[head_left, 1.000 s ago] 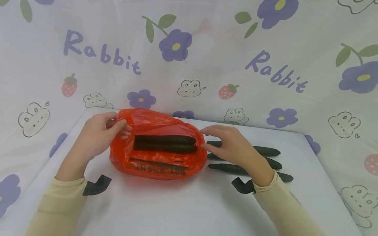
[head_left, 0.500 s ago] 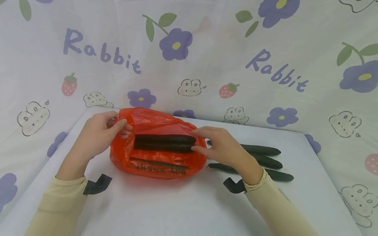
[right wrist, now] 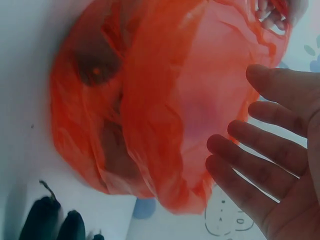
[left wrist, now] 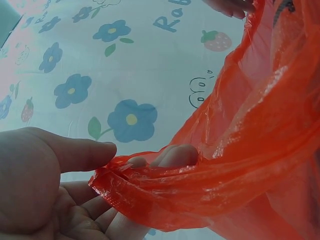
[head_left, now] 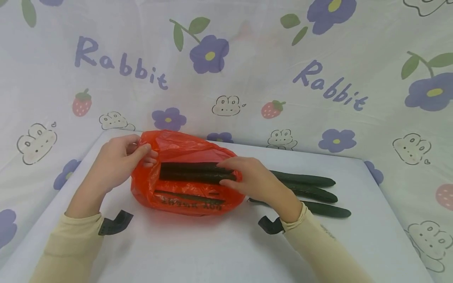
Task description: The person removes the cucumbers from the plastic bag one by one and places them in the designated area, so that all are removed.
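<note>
A red plastic bag (head_left: 198, 145) lies on the table with its mouth spread. Inside it two dark green cucumbers (head_left: 191, 177) rest side by side, and a thin dark green strip shows through the bag below them. My left hand (head_left: 122, 159) grips the bag's left edge; in the left wrist view the plastic (left wrist: 165, 200) runs between thumb and fingers. Reaching over the right side of the mouth, my right hand (head_left: 253, 179) overlaps the cucumbers' right ends. Its fingers (right wrist: 270, 145) look straight and spread in the right wrist view, with nothing held.
Several loose cucumbers (head_left: 318, 192) lie on the white table (head_left: 198, 251) to the right, partly behind the right hand and forearm. A white cloth (head_left: 247, 78) printed with rabbits and flowers hangs behind the table. Each wrist carries a black mount (head_left: 116, 223).
My right hand has moved left, from beside the bag to over its mouth and the cucumbers' ends, uncovering more of the loose cucumbers. The left hand and bag stay about the same.
</note>
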A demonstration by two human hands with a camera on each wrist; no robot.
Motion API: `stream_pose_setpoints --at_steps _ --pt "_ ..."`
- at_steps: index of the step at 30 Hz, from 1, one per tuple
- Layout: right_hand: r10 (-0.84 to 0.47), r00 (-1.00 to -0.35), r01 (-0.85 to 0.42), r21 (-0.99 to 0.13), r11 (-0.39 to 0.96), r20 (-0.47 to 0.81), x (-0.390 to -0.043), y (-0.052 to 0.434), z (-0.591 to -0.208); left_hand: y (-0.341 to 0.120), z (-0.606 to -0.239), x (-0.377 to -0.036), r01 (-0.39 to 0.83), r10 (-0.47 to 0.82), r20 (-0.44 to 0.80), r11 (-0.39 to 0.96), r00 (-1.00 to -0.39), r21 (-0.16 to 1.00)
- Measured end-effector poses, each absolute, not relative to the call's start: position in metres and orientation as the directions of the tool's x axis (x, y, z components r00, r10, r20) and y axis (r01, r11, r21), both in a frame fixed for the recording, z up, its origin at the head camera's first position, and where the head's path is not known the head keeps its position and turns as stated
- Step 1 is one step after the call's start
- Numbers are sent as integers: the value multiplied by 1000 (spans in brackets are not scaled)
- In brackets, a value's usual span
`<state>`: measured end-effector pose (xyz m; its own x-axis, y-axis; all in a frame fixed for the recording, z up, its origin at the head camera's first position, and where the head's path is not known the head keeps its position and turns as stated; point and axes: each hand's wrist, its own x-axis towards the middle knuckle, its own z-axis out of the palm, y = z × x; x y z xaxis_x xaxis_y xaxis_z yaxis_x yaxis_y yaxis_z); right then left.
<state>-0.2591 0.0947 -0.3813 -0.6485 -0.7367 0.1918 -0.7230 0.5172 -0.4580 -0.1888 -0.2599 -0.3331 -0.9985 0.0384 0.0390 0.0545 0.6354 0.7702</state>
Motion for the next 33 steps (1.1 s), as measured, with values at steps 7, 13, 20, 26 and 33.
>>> stream_pose_setpoints --at_steps 7,13,20,26,33 --pt "-763 -622 -743 -443 502 178 -260 86 -390 -260 -333 -188 63 40 49 637 -998 768" --pt "-770 -619 -742 -439 507 155 -261 81 -397 -259 -334 -188 71 44 56 635 -997 769" --pt "-785 -599 -749 -455 481 157 -261 77 -403 -259 -334 -189 72 44 57 641 -997 764" --pt "-784 -610 -739 -441 510 115 -259 71 -409 -259 -335 -189 77 47 61 640 -997 765" --pt "-772 -634 -719 -407 564 48 -257 66 -415 -259 -335 -190 80 52 60 639 -997 765"
